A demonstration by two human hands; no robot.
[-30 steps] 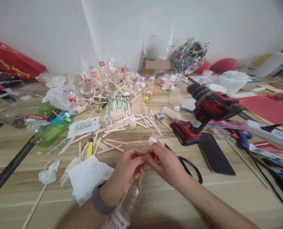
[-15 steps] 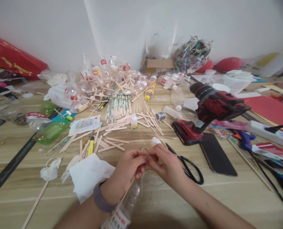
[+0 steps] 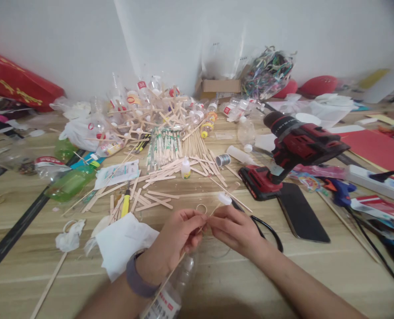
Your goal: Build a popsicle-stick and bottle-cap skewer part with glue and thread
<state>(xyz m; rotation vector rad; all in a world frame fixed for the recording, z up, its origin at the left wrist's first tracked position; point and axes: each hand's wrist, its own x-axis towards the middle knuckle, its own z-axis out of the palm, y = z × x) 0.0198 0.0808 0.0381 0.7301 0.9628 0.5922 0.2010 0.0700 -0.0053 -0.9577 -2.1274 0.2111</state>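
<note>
Clock centred on the meeting fingertips, 12 straight ahead. Left hand [image 3: 183, 228] clamped on a thin wooden stick [image 3: 166, 283], shaft slanting out toward 7 o'clock past the wrist. At 12, just beyond the fingertips: a small pale ring [image 3: 201, 208], seemingly at the stick's far end. Right hand [image 3: 235, 228] tip to tip with the left, fingers drawn together; cannot tell exactly what between them. White plastic cap [image 3: 225, 198] just beyond those fingers, at 1.

Under the left wrist, toward 7, a labelled clear plastic bottle [image 3: 164, 305]. Between 8 and 9, crumpled white tissue [image 3: 124, 243]. At 10, loose flat craft sticks [image 3: 157, 204]; beyond them, toward 11, a small white dropper bottle [image 3: 185, 169], upright. Farther at 11, jumbled heap of plastic bottles and sticks. At 12, fan of bamboo skewers [image 3: 196, 146]. Near 1, wire spool [image 3: 223, 160], on its side. At 2, red-and-black cordless drill [image 3: 305, 144]. At 3, black-handled scissors [image 3: 276, 237], partly behind the right hand; farther out, dark smartphone [image 3: 303, 215], lying flat.
</note>
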